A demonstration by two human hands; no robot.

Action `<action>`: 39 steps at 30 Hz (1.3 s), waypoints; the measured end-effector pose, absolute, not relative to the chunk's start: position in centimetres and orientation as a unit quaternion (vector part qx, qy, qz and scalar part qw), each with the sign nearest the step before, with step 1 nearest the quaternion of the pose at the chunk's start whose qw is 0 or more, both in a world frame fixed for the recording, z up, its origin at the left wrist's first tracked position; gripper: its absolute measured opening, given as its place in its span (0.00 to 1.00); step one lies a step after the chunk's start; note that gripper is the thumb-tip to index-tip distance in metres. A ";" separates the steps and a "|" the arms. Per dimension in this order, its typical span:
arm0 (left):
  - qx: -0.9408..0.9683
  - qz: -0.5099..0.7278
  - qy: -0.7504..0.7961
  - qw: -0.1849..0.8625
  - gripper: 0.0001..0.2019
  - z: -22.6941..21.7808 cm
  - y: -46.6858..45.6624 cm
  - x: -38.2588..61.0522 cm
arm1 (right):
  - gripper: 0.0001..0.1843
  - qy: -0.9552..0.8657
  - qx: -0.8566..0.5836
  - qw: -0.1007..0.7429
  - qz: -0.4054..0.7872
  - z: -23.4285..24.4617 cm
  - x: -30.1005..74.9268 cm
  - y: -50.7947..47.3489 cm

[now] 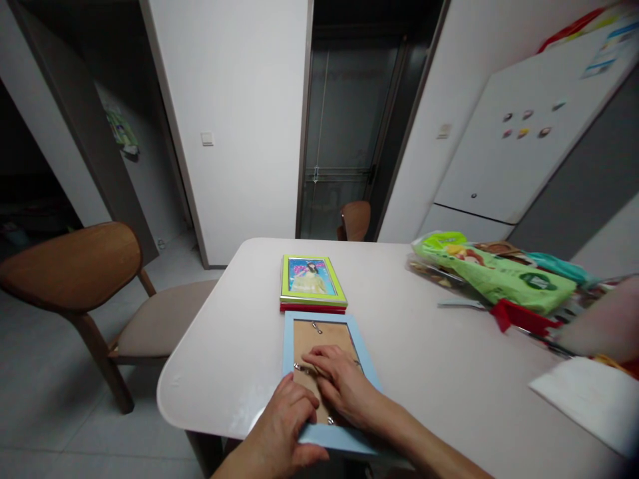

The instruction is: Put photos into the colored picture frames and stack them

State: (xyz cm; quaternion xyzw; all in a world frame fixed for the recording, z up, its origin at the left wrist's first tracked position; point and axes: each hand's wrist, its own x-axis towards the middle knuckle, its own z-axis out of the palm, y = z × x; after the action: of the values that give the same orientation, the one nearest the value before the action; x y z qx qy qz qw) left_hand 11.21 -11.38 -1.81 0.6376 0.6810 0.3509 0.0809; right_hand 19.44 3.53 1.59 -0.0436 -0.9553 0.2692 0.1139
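A light blue picture frame [367,349] lies face down on the table's near side, its brown backing board [303,338] showing. Small metal turn clips sit along the opening: a top clip [317,327], a left clip [301,367] and a bottom clip [330,420]. My left hand [288,419] is closed around the frame's near left corner, fingers curled over the left side and thumb at the near edge. My right hand [344,382] lies across the backing board, fingers stretched out, fingertips beside the left clip. It partly covers the board and the right side's clip.
Beyond the blue frame, a lime-green frame [339,293] with a picture of a figure in a dress rests on a red one [312,308]. Green packaging [519,279], a red object [524,318] and white paper [589,399] occupy the table's right. A chair [74,269] stands left.
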 end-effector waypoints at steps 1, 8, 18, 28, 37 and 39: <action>0.631 0.350 0.687 0.084 0.16 -1.8 -11.5 11.1 | 0.17 -0.954 -0.029 0.106 0.279 1.7 20.0 3.7; 0.605 0.328 0.717 0.109 0.16 -1.6 -11.8 10.9 | 0.09 -0.968 0.008 0.091 0.234 1.0 22.7 3.5; 0.610 0.332 0.715 0.083 0.17 -1.6 -11.1 11.5 | 0.15 -0.951 -0.129 0.159 0.232 1.2 18.9 6.2; 0.604 0.335 0.722 0.045 0.19 -2.6 -10.6 11.7 | 0.10 -0.922 -0.313 0.147 0.177 -1.0 11.8 9.4; 0.620 0.303 0.724 0.004 0.20 -4.3 -10.3 11.0 | 0.07 -0.880 -0.329 0.202 0.277 -0.4 11.4 9.2; 0.624 0.307 0.718 -0.007 0.13 -4.7 -10.6 10.9 | 0.09 -0.865 -0.303 0.228 0.329 0.3 12.7 9.8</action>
State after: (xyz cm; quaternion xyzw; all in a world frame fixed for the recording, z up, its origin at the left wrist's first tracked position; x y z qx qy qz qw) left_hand 10.88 -10.60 -4.73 0.6242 0.7185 0.3069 -0.0067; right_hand 12.65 9.83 0.28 -0.3030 -0.8650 0.3287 0.2277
